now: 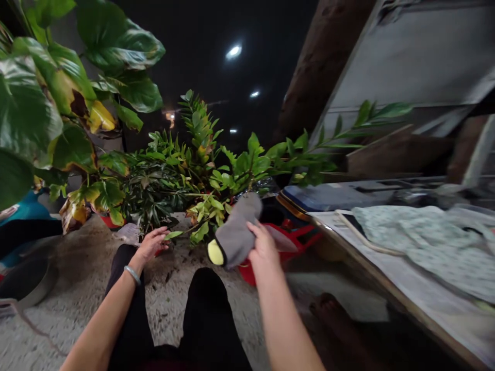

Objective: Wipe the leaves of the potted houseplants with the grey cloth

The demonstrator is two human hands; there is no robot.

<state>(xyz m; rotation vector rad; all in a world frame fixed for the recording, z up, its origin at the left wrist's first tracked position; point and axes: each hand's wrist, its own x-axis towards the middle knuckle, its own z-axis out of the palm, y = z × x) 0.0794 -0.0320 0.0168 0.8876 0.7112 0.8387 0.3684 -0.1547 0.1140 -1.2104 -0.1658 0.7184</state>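
Observation:
A grey sock [240,226] with a yellow patch and dark edging is gripped in my right hand [265,245], its fingers closed on the near side of the cloth. It hangs in front of the green potted plants [201,175]. My left hand [152,245], with a bangle on its wrist, is empty above my knee, fingers stretched and slightly apart. Close to those fingertips is a drooping leafy stem [174,235]; I cannot tell whether they touch. Behind and below the sock shows a red plastic stool or basket [297,239], partly hidden by my hand.
A large-leaved plant [34,98] fills the upper left. On the right stands a table [371,268] with a patterned cloth [421,247] over it. A dark basin [27,278] lies at the left on the concrete floor [166,304]. Wooden posts rise behind.

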